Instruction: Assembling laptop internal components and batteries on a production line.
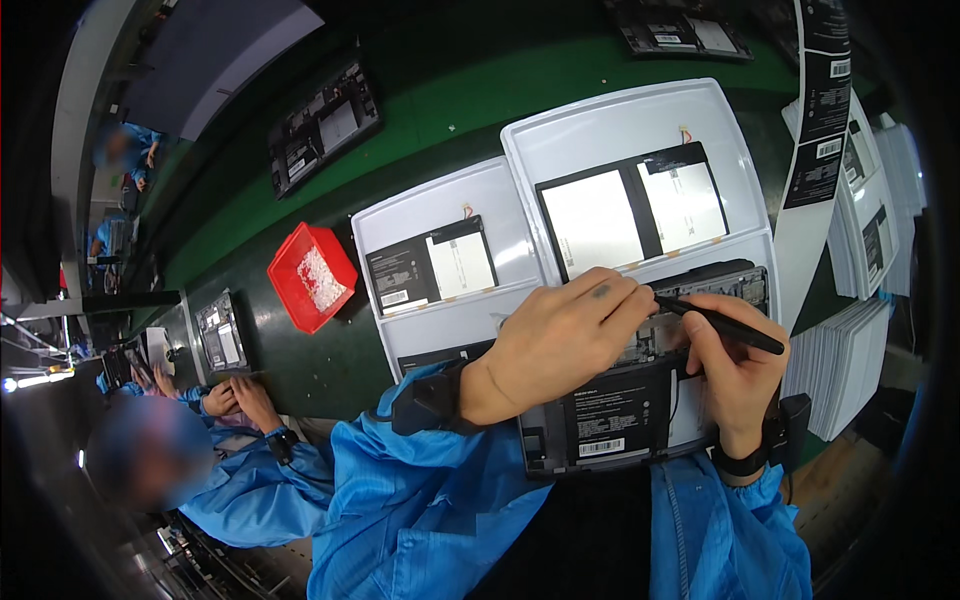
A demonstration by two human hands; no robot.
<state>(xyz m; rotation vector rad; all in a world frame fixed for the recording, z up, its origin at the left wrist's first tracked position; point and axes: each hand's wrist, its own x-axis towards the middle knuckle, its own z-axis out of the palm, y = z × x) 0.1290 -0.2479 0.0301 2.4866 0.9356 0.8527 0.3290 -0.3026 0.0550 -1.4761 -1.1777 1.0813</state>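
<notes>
In my right hand (742, 368) is a black pen-shaped tool (735, 328), pinched between thumb and fingers and tilted, its tip at my left fingertips. My left hand (565, 340) is closed, its fingers bent down over the circuit board (650, 345) of an opened laptop base (545, 464); whatever they pinch is hidden. The base lies in front of me, with a black labelled battery (610, 412) in its near part. My hands cover much of the board.
Beyond my hands, white trays (600, 120) hold flat battery packs (597, 215). A red bin (288, 268) of small white pieces stands left. Label strips (820, 130) hang at right, above stacked white trays (835, 365). A co-worker's hands (240, 398) are near another opened device (222, 335).
</notes>
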